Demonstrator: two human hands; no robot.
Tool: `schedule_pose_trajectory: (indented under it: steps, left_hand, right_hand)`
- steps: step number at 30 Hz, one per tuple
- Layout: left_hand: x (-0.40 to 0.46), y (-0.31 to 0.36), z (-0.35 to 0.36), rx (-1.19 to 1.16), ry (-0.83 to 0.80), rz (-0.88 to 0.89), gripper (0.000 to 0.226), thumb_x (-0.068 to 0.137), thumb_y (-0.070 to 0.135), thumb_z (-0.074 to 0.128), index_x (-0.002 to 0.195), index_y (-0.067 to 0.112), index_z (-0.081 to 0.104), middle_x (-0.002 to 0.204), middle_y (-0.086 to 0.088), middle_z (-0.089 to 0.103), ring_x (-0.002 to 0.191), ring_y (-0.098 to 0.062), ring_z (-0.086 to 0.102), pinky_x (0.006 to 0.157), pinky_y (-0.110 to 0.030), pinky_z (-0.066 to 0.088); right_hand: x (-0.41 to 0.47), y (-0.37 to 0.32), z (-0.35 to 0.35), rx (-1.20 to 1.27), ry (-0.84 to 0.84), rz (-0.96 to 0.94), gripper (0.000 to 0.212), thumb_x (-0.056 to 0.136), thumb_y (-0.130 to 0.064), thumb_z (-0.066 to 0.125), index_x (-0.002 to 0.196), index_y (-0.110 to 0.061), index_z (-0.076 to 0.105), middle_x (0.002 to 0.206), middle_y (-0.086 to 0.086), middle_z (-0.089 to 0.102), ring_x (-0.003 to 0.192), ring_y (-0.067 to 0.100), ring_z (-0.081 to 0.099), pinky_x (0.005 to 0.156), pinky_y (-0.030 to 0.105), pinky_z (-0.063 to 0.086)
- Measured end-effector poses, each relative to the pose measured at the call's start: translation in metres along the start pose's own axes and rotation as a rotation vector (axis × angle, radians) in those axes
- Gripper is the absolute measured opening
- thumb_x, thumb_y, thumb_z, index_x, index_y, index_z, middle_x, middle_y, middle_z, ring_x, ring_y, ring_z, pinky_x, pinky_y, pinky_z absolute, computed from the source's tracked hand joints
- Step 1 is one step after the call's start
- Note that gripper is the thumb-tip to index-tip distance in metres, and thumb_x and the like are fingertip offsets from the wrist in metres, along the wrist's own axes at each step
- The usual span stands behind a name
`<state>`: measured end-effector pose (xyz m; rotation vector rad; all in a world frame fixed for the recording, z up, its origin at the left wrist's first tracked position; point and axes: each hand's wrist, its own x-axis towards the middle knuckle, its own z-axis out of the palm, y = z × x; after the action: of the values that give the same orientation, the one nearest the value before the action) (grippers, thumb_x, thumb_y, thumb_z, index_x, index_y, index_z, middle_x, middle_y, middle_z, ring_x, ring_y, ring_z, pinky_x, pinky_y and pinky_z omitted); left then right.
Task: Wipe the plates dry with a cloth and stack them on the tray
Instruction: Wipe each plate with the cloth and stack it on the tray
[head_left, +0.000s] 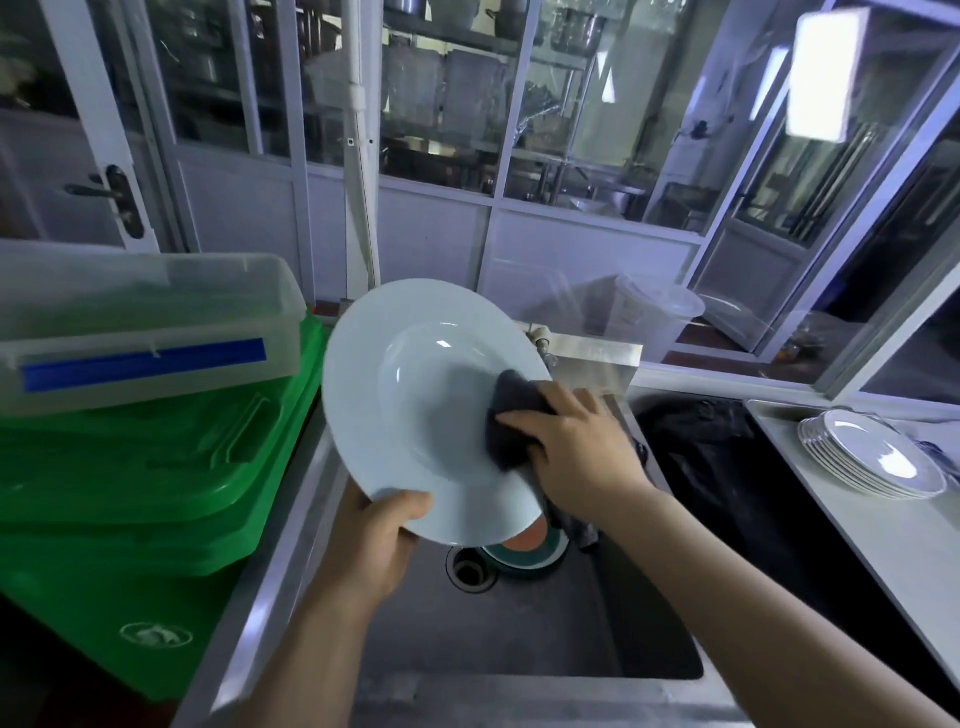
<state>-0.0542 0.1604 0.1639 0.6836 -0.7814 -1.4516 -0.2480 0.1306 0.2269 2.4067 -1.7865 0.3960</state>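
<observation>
A white deep plate (415, 395) is held tilted above the steel sink (519, 634). My left hand (374, 545) grips its lower rim, thumb on the front face. My right hand (566, 447) presses a dark grey cloth (511, 421) against the plate's right inner side; part of the cloth hangs down behind the rim. A stack of several white plates (872, 457) rests on the white surface (883, 545) at the right.
Stacked green bins (130, 493) with a clear plastic box (145, 322) on top stand left of the sink. A round green-rimmed dish (524, 551) lies by the drain (467, 571). A black bag (701, 467) fills the right basin. Glass partitions stand behind.
</observation>
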Motion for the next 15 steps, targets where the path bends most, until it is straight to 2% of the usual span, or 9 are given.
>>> schedule_pose_trajectory:
  steps: [2, 4, 5, 8, 11, 12, 15]
  left_hand:
    - [-0.002, 0.001, 0.006, 0.033, -0.019, 0.016, 0.064, 0.051, -0.001, 0.058, 0.114, 0.007, 0.062, 0.106, -0.016, 0.071, 0.101, -0.033, 0.067, 0.082, -0.044, 0.056]
    - [-0.005, 0.000, 0.010, 0.024, -0.041, 0.000, 0.072, 0.046, 0.004, 0.063, 0.117, 0.005, 0.061, 0.114, -0.023, 0.067, 0.108, -0.040, 0.062, 0.093, -0.053, 0.049]
    - [-0.005, -0.002, 0.011, 0.018, -0.039, -0.020, 0.073, 0.044, 0.006, 0.064, 0.117, 0.005, 0.061, 0.113, -0.022, 0.068, 0.108, -0.040, 0.062, 0.094, -0.054, 0.049]
    - [-0.005, -0.009, 0.011, 0.030, -0.039, -0.077, 0.066, 0.050, -0.001, 0.058, 0.115, 0.009, 0.061, 0.100, -0.009, 0.075, 0.100, -0.032, 0.069, 0.081, -0.044, 0.055]
    - [-0.006, -0.015, 0.018, 0.027, -0.136, -0.103, 0.064, 0.057, -0.005, 0.053, 0.119, 0.010, 0.060, 0.102, -0.007, 0.075, 0.096, -0.024, 0.071, 0.071, -0.030, 0.058]
    - [-0.006, -0.017, 0.021, 0.019, -0.155, -0.091, 0.063, 0.058, -0.008, 0.053, 0.118, 0.009, 0.061, 0.102, -0.009, 0.075, 0.097, -0.025, 0.070, 0.072, -0.030, 0.057]
    - [-0.006, -0.019, 0.023, -0.056, -0.237, -0.038, 0.051, 0.060, -0.013, 0.052, 0.105, 0.005, 0.068, 0.090, -0.011, 0.072, 0.088, -0.025, 0.069, 0.070, -0.031, 0.055]
  right_hand:
    - [-0.002, -0.011, 0.004, 0.026, -0.009, -0.084, 0.044, 0.086, -0.025, 0.054, 0.125, -0.043, 0.059, 0.136, -0.006, 0.047, 0.113, 0.032, 0.043, 0.090, 0.042, 0.043]
    - [0.003, -0.014, 0.005, 0.102, 0.090, -0.009, 0.044, 0.088, -0.021, 0.054, 0.127, -0.040, 0.058, 0.135, -0.003, 0.048, 0.114, 0.031, 0.045, 0.092, 0.040, 0.044]
    - [0.006, -0.014, 0.003, 0.171, 0.163, 0.063, 0.044, 0.088, -0.019, 0.056, 0.129, -0.037, 0.058, 0.134, -0.001, 0.050, 0.114, 0.031, 0.046, 0.094, 0.037, 0.043]
    - [0.019, -0.014, -0.013, 0.475, 0.325, 0.209, 0.044, 0.088, -0.011, 0.060, 0.130, -0.024, 0.059, 0.125, 0.004, 0.055, 0.116, 0.027, 0.050, 0.097, 0.028, 0.039]
    - [0.024, -0.036, -0.029, 0.594, 0.321, 0.095, 0.044, 0.088, -0.010, 0.063, 0.130, -0.023, 0.060, 0.127, 0.003, 0.054, 0.115, 0.020, 0.051, 0.096, 0.015, 0.034]
    - [0.022, -0.046, -0.030, 0.560, 0.272, 0.015, 0.044, 0.088, -0.013, 0.063, 0.130, -0.026, 0.059, 0.131, 0.005, 0.052, 0.117, 0.022, 0.050, 0.098, 0.015, 0.034]
    - [0.014, -0.065, -0.026, 0.320, 0.110, -0.190, 0.047, 0.088, -0.023, 0.062, 0.132, -0.038, 0.056, 0.140, 0.007, 0.041, 0.117, 0.034, 0.042, 0.101, 0.038, 0.039]
